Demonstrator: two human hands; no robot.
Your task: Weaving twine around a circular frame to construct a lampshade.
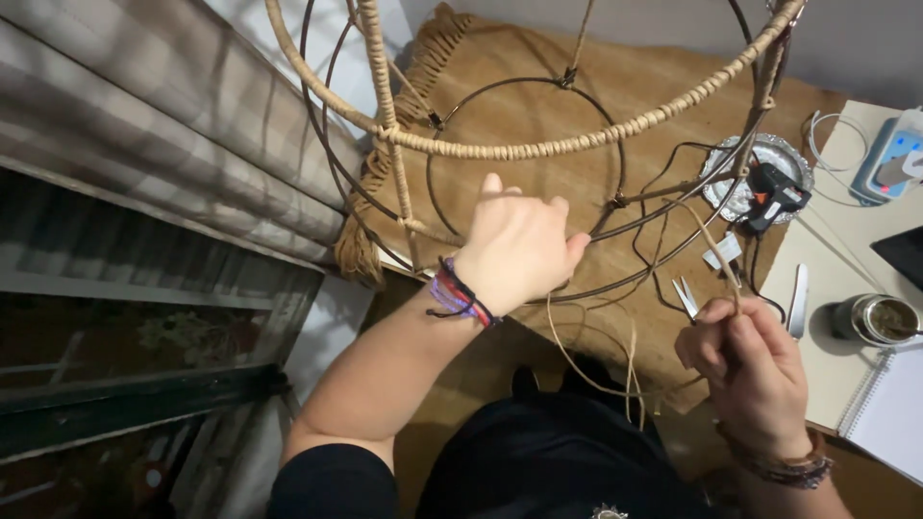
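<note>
My left hand [514, 245] reaches forward into the wire frame [524, 125], its fingers curled over the lowest dark ring near the middle of the scene; from this angle I see only the back of the hand, so I cannot tell whether the fingers fully close on the wire. The frame is a round cage of dark metal hoops, hanging or standing upright in front of me, with its long axis running from near to far up the view. Its upper hoop [538, 146] is already wound in pale cord and sweeps from far left across to far right, and one upright rib [385, 91] on the left is wound the same way. My right hand [745, 370] sits lower and to the right, closed in a pinch on a length of tan cord [630, 370]. From that hand the cord runs up and left toward the frame, and a loose part of it hangs in loops between my two hands, trailing down toward my lap. Behind the frame lies a brown fringed mat [538, 58]. On the right stands the bench [836, 231], with a glue gun [774, 192] resting on a silver dish [731, 173], a pair of scissors [687, 296] just beside my right hand, a metal cup [875, 319] and a spiral notebook [889, 408].
</note>
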